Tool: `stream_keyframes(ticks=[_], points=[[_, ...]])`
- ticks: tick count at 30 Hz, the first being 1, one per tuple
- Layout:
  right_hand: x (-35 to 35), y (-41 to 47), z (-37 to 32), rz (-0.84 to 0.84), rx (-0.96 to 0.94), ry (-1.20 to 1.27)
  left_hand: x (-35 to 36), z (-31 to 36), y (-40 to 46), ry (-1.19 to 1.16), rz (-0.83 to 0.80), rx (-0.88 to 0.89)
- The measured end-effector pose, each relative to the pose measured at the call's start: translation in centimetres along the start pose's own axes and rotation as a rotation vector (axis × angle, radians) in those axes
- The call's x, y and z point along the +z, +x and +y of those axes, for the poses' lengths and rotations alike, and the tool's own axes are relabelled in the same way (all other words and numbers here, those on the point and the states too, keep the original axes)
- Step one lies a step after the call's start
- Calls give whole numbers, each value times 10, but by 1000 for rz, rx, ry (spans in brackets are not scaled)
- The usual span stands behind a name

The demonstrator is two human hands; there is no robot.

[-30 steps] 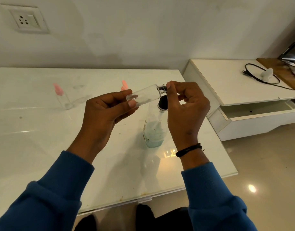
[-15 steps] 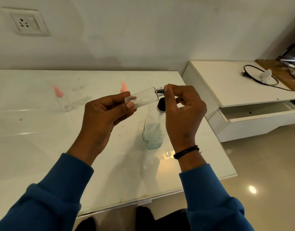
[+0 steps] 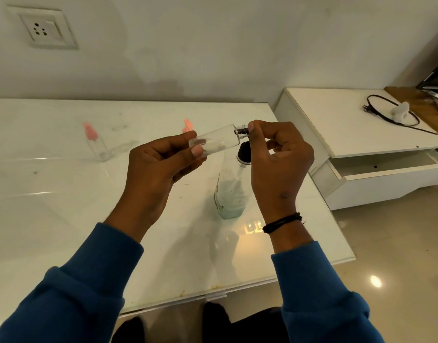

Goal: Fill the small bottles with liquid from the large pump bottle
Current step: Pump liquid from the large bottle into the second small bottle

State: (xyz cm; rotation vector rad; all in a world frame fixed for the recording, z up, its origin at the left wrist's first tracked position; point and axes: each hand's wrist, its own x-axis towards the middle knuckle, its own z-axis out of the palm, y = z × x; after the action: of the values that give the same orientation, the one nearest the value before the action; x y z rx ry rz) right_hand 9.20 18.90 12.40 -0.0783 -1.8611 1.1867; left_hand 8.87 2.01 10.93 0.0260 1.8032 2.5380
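Head view, looking down on a glossy white table (image 3: 64, 219) set against a pale wall. At about 10 o'clock on the wall sits a white wall socket (image 3: 40, 29). On the tabletop at 9 o'clock stands a small clear bottle with a pink cap (image 3: 95, 142), upright, well apart from both hands.

The left hand (image 3: 158, 167), in a blue sleeve (image 3: 71, 288), holds the base end of a small clear uncapped bottle (image 3: 214, 142) between thumb and curled fingers. This bottle is held in the air above the table, tilted nearly horizontal, with its threaded neck pointing toward 3 o'clock. Just behind the left fingers, at 12 o'clock from them, a pink cap tip (image 3: 187, 125) of another small bottle shows; the rest of it is hidden.

The right hand (image 3: 279, 164) pinches at the neck of the held bottle, thumb and forefinger closed on a small dark part there; what that part is cannot be told. A black cord bracelet (image 3: 282, 222) circles the right wrist.

Below and between the hands, a large clear bottle with a dark round top (image 3: 230, 194) stands upright on the table, with bluish liquid low in its base. The right hand partly covers its top.

At 2 o'clock a low white cabinet (image 3: 349, 134) stands beside the table, its drawer open. On it lies a black power cord (image 3: 391, 112).
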Motion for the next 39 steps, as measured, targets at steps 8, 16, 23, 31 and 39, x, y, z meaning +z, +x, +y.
stream_keyframes(ticks=[8,16,23,31,39], points=[[-1,0,2,7,26,19,2,-2,-2,-17,8,-5],[2,-6,6,1,46,37,3,0,-2,-29,21,-12],[2,-4,5,9,22,23,1,0,-2,-17,16,-4],[1,-1,5,8,-10,-7,1,-1,-2,-6,13,0],[0,-3,5,9,-20,-6,2,-1,-2,-33,21,-18]])
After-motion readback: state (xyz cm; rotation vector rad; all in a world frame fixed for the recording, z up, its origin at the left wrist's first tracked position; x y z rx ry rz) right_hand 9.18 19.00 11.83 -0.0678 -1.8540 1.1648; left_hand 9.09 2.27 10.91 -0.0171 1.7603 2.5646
